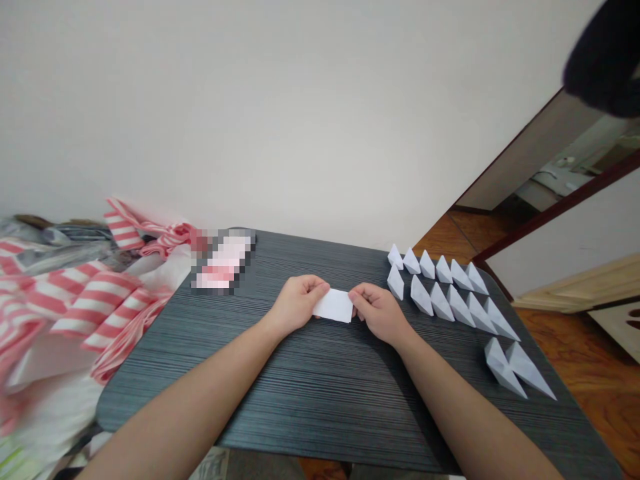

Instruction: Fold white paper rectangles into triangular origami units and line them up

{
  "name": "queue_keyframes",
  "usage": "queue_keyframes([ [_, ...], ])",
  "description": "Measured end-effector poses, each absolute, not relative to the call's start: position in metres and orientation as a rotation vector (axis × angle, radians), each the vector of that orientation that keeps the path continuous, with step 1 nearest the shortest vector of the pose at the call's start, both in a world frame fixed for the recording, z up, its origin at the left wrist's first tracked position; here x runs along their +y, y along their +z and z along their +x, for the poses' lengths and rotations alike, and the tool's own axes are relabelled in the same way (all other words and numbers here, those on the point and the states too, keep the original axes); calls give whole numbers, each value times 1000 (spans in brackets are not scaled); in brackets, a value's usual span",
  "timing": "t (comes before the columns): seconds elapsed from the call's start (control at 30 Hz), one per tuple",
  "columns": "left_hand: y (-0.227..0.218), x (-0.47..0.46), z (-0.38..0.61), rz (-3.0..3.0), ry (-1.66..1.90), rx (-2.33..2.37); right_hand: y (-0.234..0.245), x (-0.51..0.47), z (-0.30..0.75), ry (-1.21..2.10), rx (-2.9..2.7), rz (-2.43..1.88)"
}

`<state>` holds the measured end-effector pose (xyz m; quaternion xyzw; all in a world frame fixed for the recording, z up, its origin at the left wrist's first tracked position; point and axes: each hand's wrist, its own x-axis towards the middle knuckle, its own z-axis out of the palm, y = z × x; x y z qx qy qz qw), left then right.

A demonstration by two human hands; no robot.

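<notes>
My left hand (299,305) and my right hand (379,312) pinch opposite ends of a small white paper rectangle (334,305), held just above the dark striped tabletop (300,400). The paper looks flat or folded; I cannot tell which. To the right of my right hand, several pointed folded-paper shapes (440,293) stand in rows. They look like origami boats, and the nearest lie a little apart from the hand.
Pink-and-white striped plastic bags (90,307) are heaped beyond the table's left edge. A pixelated pink-and-white item (223,262) lies at the table's far edge. A wall stands behind the table, with a wooden floor (565,333) and a door frame to the right. A dark blurred object (605,60) hangs at the top right.
</notes>
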<state>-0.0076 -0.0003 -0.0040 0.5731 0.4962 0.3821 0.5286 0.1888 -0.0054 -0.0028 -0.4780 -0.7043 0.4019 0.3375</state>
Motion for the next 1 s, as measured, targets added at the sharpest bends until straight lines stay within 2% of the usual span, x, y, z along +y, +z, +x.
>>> queue_keyframes([
  [0.47,-6,0,-7,1293,993,1206,-7,-2,192,1184,-1735,-1289],
  [0.7,-5,-2,-8,1474,872,1119,-8,0,196,1004,-1702,-1345],
  [1.0,-5,-3,-7,1479,874,1125,-5,-3,194,1104,-1809,-1272],
])
